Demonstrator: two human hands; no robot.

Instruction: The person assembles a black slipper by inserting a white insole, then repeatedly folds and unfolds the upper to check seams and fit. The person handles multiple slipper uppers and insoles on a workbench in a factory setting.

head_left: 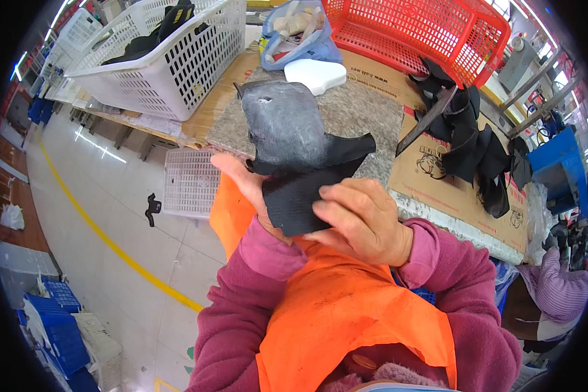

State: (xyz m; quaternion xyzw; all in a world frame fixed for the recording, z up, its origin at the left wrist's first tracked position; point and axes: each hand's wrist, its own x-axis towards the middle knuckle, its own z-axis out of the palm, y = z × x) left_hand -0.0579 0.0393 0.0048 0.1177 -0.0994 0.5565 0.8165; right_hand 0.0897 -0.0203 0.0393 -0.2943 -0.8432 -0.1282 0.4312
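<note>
In front of my body I hold a black shoe upper (310, 199), its ribbed, fabric-like flap facing me. My left hand (248, 187) supports its left side, thumb stretched out and the other fingers mostly hidden behind the piece. Curled fingers of my right hand (362, 219) press on the flap's right edge. Directly beyond the flap is a rounded grey form (284, 114) with a scuffed, dusty surface and a small pale mark. Whether the upper is attached to this form or only lies against it, I cannot tell.
A white basket (176, 75) with black pieces stands far left; a red basket (418, 32) stands far right. Between them are a blue plastic bag (297, 32) and a white block (315, 75). Black pieces (467, 144) and a metal strip (428, 121) lie on the right-hand cardboard.
</note>
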